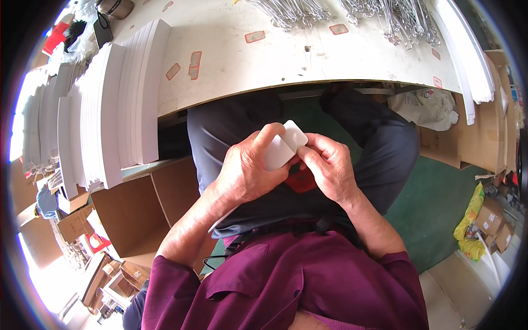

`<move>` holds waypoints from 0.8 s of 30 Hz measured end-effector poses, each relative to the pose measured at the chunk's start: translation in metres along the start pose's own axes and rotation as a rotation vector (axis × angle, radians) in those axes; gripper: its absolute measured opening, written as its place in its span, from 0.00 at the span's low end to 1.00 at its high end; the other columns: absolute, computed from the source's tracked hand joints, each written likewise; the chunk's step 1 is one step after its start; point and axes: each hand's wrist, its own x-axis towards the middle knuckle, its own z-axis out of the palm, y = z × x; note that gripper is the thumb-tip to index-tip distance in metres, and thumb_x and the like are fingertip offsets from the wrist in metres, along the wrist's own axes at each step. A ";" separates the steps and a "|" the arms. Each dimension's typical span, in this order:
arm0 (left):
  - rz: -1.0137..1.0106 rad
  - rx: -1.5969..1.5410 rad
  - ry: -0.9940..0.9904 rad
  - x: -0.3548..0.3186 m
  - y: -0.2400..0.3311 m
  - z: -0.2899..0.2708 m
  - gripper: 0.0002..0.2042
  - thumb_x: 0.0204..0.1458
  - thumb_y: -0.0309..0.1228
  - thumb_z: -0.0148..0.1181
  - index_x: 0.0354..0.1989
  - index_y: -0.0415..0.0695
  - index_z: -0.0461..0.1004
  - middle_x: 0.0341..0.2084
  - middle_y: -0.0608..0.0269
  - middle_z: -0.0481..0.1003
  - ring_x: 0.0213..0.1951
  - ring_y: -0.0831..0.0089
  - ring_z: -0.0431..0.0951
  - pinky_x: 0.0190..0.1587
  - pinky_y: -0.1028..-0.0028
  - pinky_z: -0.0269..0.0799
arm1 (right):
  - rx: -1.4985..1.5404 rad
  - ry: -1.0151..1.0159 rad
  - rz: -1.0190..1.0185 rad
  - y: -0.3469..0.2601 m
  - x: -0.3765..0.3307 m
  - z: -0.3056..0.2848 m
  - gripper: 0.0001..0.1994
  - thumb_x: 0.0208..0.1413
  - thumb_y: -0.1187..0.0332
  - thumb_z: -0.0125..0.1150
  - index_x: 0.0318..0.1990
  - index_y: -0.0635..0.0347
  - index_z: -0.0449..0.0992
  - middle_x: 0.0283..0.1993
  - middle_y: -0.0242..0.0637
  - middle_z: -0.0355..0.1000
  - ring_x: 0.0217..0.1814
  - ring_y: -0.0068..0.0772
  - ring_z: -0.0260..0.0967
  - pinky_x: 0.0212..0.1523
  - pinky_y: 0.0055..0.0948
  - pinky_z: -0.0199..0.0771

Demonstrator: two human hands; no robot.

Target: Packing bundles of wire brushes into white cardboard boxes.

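Observation:
Above my lap, both hands are on a white strip-like piece [279,153] with a rounded, tab-like end [295,135]. My left hand [250,165] wraps round the piece, its thumb lying along the top. Thumb and fingers of my right hand [328,165] pinch the edge beside the rounded end. A white edge [224,218] shows below my left forearm and may belong to the same piece; the stretch between is hidden by my hand and arm. Something red [301,181] lies below my hands, too covered to name.
Long white strips [118,104] stand stacked along the table's left side, and more [467,60] lie at its right. Metal wire hooks [390,19] are heaped on the far part of the white table [231,60]. Cardboard boxes [135,212] stand at left and right; a white plastic bag [423,107] hangs under the table.

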 end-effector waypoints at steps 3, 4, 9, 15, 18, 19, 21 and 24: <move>0.020 0.064 0.025 -0.001 0.000 0.003 0.28 0.46 0.28 0.75 0.56 0.48 0.69 0.42 0.51 0.81 0.43 0.53 0.85 0.43 0.60 0.83 | -0.018 0.013 -0.023 0.002 0.000 0.001 0.10 0.68 0.74 0.55 0.49 0.71 0.79 0.36 0.39 0.83 0.39 0.21 0.80 0.41 0.23 0.79; 0.040 0.075 0.042 -0.002 0.000 0.004 0.27 0.45 0.27 0.74 0.55 0.47 0.69 0.42 0.51 0.81 0.43 0.53 0.85 0.43 0.60 0.83 | -0.033 0.020 -0.046 0.002 0.000 0.001 0.10 0.68 0.74 0.56 0.49 0.71 0.79 0.36 0.39 0.83 0.38 0.21 0.80 0.40 0.23 0.79; 0.056 0.103 0.052 -0.003 0.001 0.002 0.26 0.45 0.26 0.73 0.54 0.47 0.70 0.44 0.51 0.80 0.43 0.51 0.85 0.43 0.60 0.83 | -0.106 0.085 -0.113 0.005 0.000 0.008 0.10 0.68 0.73 0.57 0.50 0.70 0.80 0.33 0.34 0.82 0.33 0.17 0.75 0.35 0.23 0.76; 0.052 0.073 0.073 -0.006 0.000 0.005 0.28 0.46 0.26 0.72 0.56 0.48 0.68 0.41 0.49 0.81 0.43 0.49 0.85 0.42 0.59 0.83 | -0.634 0.119 -0.491 0.009 0.008 0.008 0.09 0.64 0.75 0.61 0.50 0.68 0.80 0.32 0.47 0.80 0.32 0.39 0.81 0.33 0.34 0.78; 0.050 0.033 0.093 -0.007 0.001 0.004 0.30 0.46 0.27 0.73 0.58 0.49 0.66 0.40 0.47 0.81 0.42 0.48 0.85 0.42 0.59 0.84 | -0.521 0.160 -0.543 0.009 0.010 0.012 0.12 0.63 0.76 0.62 0.52 0.69 0.80 0.35 0.51 0.80 0.33 0.49 0.79 0.34 0.36 0.78; 0.051 0.026 0.092 -0.008 0.000 0.004 0.31 0.46 0.27 0.73 0.59 0.48 0.65 0.40 0.46 0.81 0.42 0.48 0.85 0.42 0.59 0.83 | -0.528 0.109 -0.533 0.006 0.009 0.010 0.13 0.63 0.75 0.62 0.53 0.69 0.79 0.36 0.51 0.80 0.33 0.49 0.80 0.34 0.36 0.79; 0.053 0.019 0.090 -0.008 0.000 0.004 0.32 0.46 0.28 0.73 0.60 0.47 0.63 0.39 0.45 0.81 0.42 0.47 0.85 0.42 0.59 0.83 | -0.536 0.059 -0.522 0.003 0.009 0.009 0.14 0.64 0.75 0.62 0.55 0.69 0.78 0.37 0.52 0.80 0.34 0.48 0.80 0.34 0.36 0.79; 0.045 0.057 0.113 -0.010 0.001 0.004 0.33 0.47 0.28 0.73 0.61 0.44 0.62 0.39 0.44 0.81 0.41 0.47 0.85 0.42 0.58 0.83 | -0.529 0.046 -0.548 0.003 0.010 0.011 0.13 0.66 0.72 0.61 0.53 0.70 0.80 0.37 0.51 0.81 0.34 0.47 0.81 0.34 0.35 0.79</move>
